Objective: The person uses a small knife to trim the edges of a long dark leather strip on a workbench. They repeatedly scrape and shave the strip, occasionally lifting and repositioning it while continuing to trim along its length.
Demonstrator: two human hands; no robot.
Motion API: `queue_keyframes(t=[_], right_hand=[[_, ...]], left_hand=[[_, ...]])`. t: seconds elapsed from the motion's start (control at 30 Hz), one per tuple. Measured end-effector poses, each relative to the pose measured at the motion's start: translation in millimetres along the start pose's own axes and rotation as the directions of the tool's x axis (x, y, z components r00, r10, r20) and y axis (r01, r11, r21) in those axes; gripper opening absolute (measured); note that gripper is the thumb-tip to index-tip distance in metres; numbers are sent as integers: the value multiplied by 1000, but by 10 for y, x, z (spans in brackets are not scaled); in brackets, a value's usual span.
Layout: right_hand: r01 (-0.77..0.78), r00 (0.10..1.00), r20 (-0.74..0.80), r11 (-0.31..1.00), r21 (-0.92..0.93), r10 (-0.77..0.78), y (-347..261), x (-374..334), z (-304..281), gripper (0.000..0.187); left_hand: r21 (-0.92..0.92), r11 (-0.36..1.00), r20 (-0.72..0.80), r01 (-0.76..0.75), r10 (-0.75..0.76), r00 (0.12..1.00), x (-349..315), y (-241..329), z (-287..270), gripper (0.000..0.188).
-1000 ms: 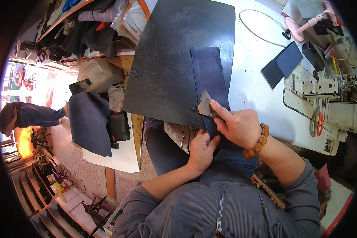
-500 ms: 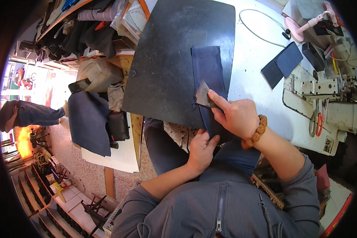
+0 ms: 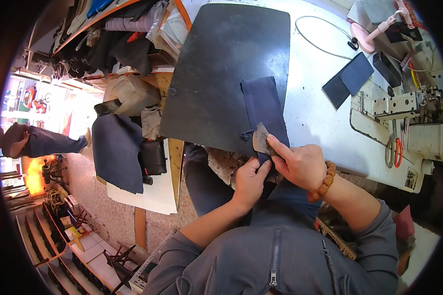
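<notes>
A long dark blue strip, leather-like, lies on a black board and runs over its near edge toward me. My left hand pinches the strip's near end between thumb and fingers, just off the board. In my right hand is a flat metal blade, probably a skiving knife, with the index finger laid along it. Its edge rests at the strip's left side, close to the board's near edge. A small curled dark shaving sits beside the blade. The fingers below the blade are partly hidden.
On the white table at right are two dark flat pieces, orange-handled scissors, a sewing machine and a pink stand. At left, a dark blue sheet lies beside a black pouch. Another person is far left.
The strip has slid toward me over the board's near edge. My right hand and the blade have moved nearer to me, down the strip. The left hand still pinches the end.
</notes>
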State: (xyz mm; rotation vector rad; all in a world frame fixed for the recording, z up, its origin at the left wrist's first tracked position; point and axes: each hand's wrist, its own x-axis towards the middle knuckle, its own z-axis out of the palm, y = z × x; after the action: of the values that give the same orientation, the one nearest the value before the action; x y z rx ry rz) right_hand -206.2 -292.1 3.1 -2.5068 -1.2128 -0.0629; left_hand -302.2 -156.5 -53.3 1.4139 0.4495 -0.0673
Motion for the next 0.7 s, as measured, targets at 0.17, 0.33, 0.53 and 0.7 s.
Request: queue_keyframes(t=[0.17,0.33,0.53,0.7], right_hand=[[-6,1000,14,1000,10,6,35,106,47,43],[-20,1000,19,1000,16,20,61,180,58,43],[-35,999,11,999,21,34,79,267,76,42],[-48,999,22,999,1,48,82,331,57,40]], left_hand=[[64,985,-13,-162,163,987,34,-13,53,13],[130,968,-27,-213,218,976,25,-13,53,13],[165,966,-20,-201,207,978,29,-26,31,13],[154,961,-47,-231,241,969,32,-64,48,16]])
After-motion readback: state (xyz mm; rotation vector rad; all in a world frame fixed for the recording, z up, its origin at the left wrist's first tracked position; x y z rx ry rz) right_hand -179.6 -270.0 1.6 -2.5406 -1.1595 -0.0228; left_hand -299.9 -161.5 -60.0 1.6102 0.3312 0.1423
